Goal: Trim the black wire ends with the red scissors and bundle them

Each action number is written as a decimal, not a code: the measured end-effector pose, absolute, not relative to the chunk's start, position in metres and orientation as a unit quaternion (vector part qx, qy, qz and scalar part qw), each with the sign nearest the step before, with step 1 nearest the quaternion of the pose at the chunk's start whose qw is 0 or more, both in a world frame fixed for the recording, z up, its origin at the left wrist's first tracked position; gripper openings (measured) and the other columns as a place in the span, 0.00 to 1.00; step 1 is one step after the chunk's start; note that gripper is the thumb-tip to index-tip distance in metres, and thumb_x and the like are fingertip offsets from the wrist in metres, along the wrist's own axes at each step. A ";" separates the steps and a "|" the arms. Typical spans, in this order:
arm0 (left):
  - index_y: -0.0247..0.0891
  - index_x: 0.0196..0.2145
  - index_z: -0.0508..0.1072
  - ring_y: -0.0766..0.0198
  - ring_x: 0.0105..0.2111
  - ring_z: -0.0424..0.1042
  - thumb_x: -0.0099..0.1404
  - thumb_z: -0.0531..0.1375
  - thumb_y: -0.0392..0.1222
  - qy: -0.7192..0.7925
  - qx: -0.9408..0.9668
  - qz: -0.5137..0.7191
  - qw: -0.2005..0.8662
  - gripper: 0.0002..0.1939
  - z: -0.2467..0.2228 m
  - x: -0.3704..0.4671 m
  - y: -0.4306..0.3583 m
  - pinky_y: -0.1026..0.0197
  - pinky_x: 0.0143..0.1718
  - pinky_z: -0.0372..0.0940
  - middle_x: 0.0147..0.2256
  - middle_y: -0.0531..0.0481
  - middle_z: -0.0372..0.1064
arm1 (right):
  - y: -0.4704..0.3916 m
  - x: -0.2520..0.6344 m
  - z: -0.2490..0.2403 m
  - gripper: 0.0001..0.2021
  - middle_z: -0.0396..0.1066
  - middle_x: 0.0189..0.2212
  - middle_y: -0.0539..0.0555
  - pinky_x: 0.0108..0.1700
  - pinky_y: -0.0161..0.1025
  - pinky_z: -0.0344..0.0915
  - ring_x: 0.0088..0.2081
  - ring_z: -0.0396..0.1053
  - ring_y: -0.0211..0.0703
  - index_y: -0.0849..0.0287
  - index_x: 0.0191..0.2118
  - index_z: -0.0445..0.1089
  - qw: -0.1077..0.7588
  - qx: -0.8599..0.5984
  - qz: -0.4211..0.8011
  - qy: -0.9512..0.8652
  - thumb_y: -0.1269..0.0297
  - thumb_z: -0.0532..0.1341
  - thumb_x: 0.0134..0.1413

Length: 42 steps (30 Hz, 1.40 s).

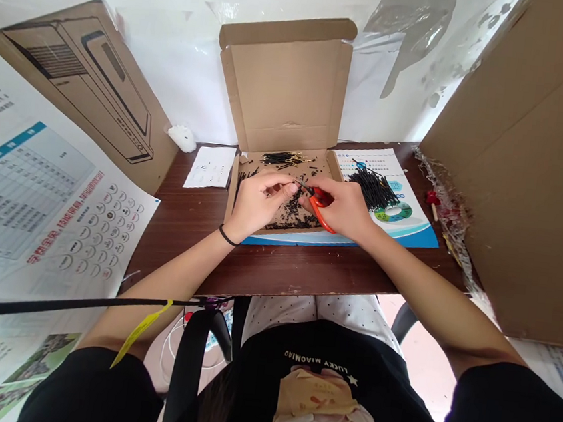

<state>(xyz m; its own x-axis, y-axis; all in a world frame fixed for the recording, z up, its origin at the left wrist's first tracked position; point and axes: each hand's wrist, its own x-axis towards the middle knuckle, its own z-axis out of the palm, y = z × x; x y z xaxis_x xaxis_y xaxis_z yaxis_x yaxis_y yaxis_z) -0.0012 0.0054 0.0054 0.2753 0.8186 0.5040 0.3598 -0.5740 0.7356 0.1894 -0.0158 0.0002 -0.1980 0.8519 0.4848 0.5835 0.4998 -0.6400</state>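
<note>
My right hand point(343, 205) grips a pair of scissors point(319, 215) with orange handles, its dark blades pointing left toward my other hand. Pinched together at the blade tips are the fingers of my left hand point(261, 202); whatever they hold is too small to make out. Both hands are over an open cardboard box point(287, 97) with its lid raised against the wall. Short black clippings point(292, 215) litter the box floor. Toward its back lies a bundle of thin black sticks with gold-coloured ends point(283, 159).
Right of the box, a pile of long black sticks point(374, 188) lies on a printed sheet point(401, 218). A white paper point(210, 166) and a crumpled white lump point(182, 137) are at left. Cardboard panels point(531, 177) and clear plastic wrap flank the brown table point(295, 269).
</note>
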 end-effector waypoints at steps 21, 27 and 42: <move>0.40 0.35 0.80 0.58 0.41 0.71 0.68 0.58 0.51 0.365 0.810 0.429 0.166 0.15 0.004 -0.004 0.007 0.55 0.46 0.64 0.37 0.47 0.77 | -0.013 0.192 -0.006 0.18 0.71 0.22 0.52 0.30 0.36 0.53 0.24 0.61 0.38 0.58 0.37 0.79 0.372 -0.490 0.053 -0.787 0.48 0.60 0.57; 0.40 0.34 0.80 0.58 0.40 0.70 0.68 0.57 0.53 0.358 0.820 0.419 0.153 0.17 0.002 -0.005 0.009 0.54 0.46 0.64 0.37 0.47 0.77 | -0.012 0.194 -0.005 0.12 0.71 0.21 0.51 0.29 0.37 0.50 0.24 0.62 0.39 0.56 0.35 0.79 0.333 -0.513 0.021 -0.791 0.54 0.63 0.55; 0.38 0.38 0.79 0.66 0.31 0.73 0.63 0.63 0.56 0.356 0.662 0.442 0.490 0.18 -0.003 0.000 0.012 0.61 0.34 0.66 0.35 0.47 0.77 | -0.014 0.191 0.001 0.25 0.52 0.16 0.45 0.26 0.35 0.48 0.23 0.47 0.34 0.57 0.20 0.63 0.380 -0.525 0.136 -0.749 0.41 0.61 0.54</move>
<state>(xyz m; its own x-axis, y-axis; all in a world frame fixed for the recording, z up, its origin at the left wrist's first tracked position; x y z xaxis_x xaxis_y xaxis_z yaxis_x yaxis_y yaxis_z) 0.0003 0.0118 -0.0027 0.3568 0.9038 0.2362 0.0377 -0.2666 0.9631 0.1909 -0.0142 0.0012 -0.1593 0.8900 0.4272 0.6837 0.4116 -0.6026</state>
